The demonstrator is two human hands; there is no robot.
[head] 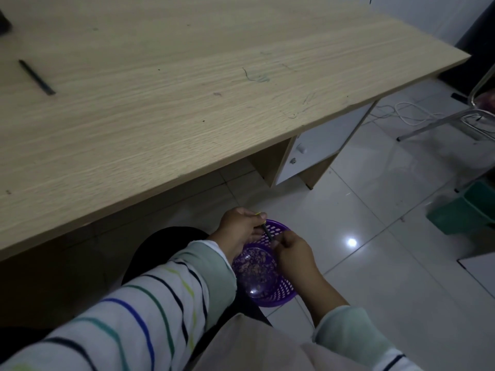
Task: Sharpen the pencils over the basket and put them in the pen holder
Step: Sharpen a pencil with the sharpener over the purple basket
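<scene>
Head view, left hand [239, 227]: fingers curled round the upper end of a dark pencil [268, 233]; a small yellow bit [258, 213] shows at the fingertips, too small to tell what it is
Head view, right hand [293, 251]: fingers closed, pinching the pencil's lower end; both hands close together, just above the basket
Pencil: slanted between the two hands, over the far side of the basket
Basket [288, 286]: purple, perforated wall; stands on the white tiled floor [375, 236] in front of the desk's near edge; brown shavings [254, 263] lie on its bottom
Desk [187, 103]: pale wood; a second pencil [36, 77] lies near its left edge; a dark object [4, 25] sits at the far-left corner, cut off by the frame
Sleeves: striped sleeve [134, 317] on the left arm
Floor, right side: green bin [466, 210]; white cable [409, 113]; metal chair legs [442, 124]
</scene>
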